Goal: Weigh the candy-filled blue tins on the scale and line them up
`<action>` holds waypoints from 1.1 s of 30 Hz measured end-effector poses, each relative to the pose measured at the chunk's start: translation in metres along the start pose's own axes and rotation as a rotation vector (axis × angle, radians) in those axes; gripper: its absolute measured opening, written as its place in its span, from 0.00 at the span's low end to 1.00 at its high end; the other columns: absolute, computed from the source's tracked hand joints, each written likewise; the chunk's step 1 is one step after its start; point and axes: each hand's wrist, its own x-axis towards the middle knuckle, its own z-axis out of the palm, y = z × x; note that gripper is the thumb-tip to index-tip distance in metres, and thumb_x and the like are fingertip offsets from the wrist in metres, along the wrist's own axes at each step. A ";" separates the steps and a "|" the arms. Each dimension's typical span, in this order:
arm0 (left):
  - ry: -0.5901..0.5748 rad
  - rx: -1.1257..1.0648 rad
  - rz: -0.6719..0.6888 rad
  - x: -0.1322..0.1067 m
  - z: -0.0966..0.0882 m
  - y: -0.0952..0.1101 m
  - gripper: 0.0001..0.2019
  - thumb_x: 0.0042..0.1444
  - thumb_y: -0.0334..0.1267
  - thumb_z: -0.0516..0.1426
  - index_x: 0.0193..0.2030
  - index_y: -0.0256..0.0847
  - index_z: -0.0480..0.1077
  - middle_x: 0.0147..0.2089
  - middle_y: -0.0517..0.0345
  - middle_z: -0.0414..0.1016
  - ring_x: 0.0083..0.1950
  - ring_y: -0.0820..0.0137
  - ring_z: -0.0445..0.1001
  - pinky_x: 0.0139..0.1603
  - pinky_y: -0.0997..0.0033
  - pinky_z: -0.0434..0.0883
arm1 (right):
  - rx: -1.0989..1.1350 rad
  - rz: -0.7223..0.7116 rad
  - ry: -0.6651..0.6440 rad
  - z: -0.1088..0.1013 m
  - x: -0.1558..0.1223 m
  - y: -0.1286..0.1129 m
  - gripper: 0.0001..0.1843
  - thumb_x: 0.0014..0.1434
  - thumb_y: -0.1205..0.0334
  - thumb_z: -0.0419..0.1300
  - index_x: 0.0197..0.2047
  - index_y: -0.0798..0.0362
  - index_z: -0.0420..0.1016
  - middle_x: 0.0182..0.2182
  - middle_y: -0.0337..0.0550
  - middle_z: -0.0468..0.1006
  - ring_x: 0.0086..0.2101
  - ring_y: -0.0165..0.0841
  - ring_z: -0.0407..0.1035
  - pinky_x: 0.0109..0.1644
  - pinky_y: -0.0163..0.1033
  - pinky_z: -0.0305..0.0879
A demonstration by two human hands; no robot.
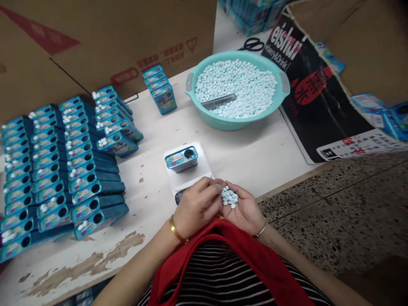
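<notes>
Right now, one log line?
right hand: palm up, holding pellets; left hand: curled beside them; scale: tin on top; bowl: more pellets, scoop

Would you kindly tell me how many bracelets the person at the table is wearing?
2: a gold-coloured bracelet on the wrist of the left hand, and a thin silver-coloured bracelet on the wrist of the right hand, which cups pale blue pieces. No others show.

Ahead of you on the left, a large brown carton (111,38) with red print stands on the worn counter (236,148), while black-handled scissors (252,43) lie beside a black-printed box (306,114) above your speckled floor (306,208).
</notes>
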 end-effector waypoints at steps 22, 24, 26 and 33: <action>-0.321 0.359 0.035 -0.003 0.023 0.002 0.09 0.63 0.33 0.48 0.45 0.35 0.67 0.43 0.50 0.70 0.40 0.68 0.69 0.36 0.69 0.71 | -0.070 0.054 0.046 -0.005 -0.006 -0.003 0.13 0.62 0.64 0.50 0.43 0.57 0.75 0.35 0.43 0.81 0.41 0.32 0.76 0.48 0.38 0.73; -0.352 0.341 0.045 -0.006 0.034 0.002 0.10 0.64 0.33 0.46 0.43 0.35 0.66 0.42 0.50 0.70 0.40 0.68 0.69 0.36 0.70 0.71 | -0.109 0.103 0.045 -0.015 -0.012 -0.005 0.11 0.61 0.63 0.52 0.41 0.54 0.75 0.34 0.42 0.81 0.42 0.34 0.76 0.48 0.41 0.73; -0.373 0.333 0.048 -0.008 0.041 0.003 0.10 0.64 0.33 0.45 0.42 0.35 0.66 0.40 0.49 0.69 0.39 0.67 0.69 0.33 0.70 0.70 | -0.146 0.143 0.033 -0.022 -0.016 -0.007 0.08 0.59 0.62 0.55 0.37 0.53 0.74 0.33 0.41 0.81 0.42 0.35 0.76 0.47 0.42 0.73; -0.344 0.277 0.018 -0.011 0.041 0.005 0.09 0.62 0.33 0.45 0.41 0.36 0.65 0.40 0.49 0.70 0.39 0.66 0.70 0.32 0.69 0.71 | -0.189 0.158 -0.027 -0.027 -0.018 -0.008 0.02 0.55 0.62 0.59 0.31 0.51 0.72 0.27 0.37 0.79 0.38 0.35 0.76 0.44 0.43 0.75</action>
